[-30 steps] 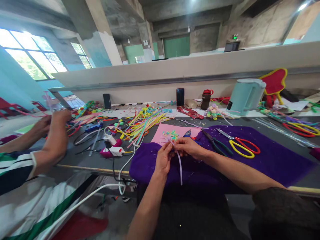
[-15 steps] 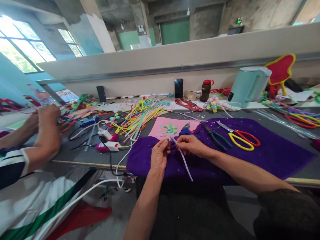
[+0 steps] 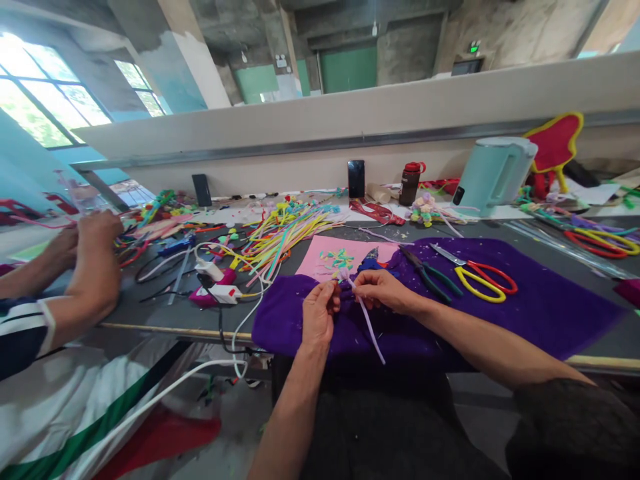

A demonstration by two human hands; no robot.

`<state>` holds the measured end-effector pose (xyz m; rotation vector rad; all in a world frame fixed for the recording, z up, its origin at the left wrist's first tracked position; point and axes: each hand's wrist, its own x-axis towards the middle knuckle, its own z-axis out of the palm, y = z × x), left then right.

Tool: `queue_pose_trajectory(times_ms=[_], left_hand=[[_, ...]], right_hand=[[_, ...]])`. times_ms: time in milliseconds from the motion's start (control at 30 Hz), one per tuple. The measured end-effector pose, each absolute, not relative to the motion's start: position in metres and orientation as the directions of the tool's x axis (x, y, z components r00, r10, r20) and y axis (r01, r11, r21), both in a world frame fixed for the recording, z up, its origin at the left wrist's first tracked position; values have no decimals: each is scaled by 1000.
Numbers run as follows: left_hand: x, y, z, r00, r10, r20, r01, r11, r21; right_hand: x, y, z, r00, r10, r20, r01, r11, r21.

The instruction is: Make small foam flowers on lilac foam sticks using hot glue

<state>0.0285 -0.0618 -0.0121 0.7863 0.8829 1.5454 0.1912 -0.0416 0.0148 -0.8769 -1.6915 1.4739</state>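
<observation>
A pale lilac pipe cleaner (image 3: 371,330) hangs down from between my two hands, its upper end bent into a small fuzzy bunch. My left hand (image 3: 320,308) pinches near that bunch, fingertips pressed together. My right hand (image 3: 383,290) is closed on the pipe cleaner just below the bunch. Both hands are above a purple cloth (image 3: 280,317). Just beyond them lies a pink sheet (image 3: 313,257) with small green and yellow cut pieces (image 3: 336,259). Blue-handled cutters (image 3: 373,262) lie at the sheet's right side, partly behind my right hand.
Dark-handled pliers (image 3: 435,280) and red-and-yellow scissors (image 3: 483,273) rest on the cloth. Left of the sheet are many coloured pipe cleaners (image 3: 280,233) and a power strip (image 3: 217,293) with cables. Behind stand a phone (image 3: 357,179), a bottle (image 3: 410,183) and a kettle (image 3: 493,177). A co-worker's arms (image 3: 93,273) are at left.
The view has shifted very slightly. Both my hands keep nearly the same pose and hold on the pipe cleaner.
</observation>
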Motion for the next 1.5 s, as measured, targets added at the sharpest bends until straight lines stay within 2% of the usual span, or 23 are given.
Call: queue_pose_trajectory(times_ms=[1067, 1233, 1367, 1500], left_hand=[[28, -66, -12, -155, 987, 38, -521, -115, 846], [28, -66, -11, -179, 982, 57, -518, -143, 843], [28, -65, -10, -226, 974, 16, -544, -139, 827], [29, -68, -7, -163, 986, 43, -568, -129, 813]], right_hand=[[193, -43, 15, -558, 828, 59, 66, 115, -991], [194, -45, 17, -610, 792, 31, 52, 79, -996], [193, -46, 18, -646, 763, 12, 48, 57, -997], [193, -46, 18, -655, 755, 0, 55, 47, -997]])
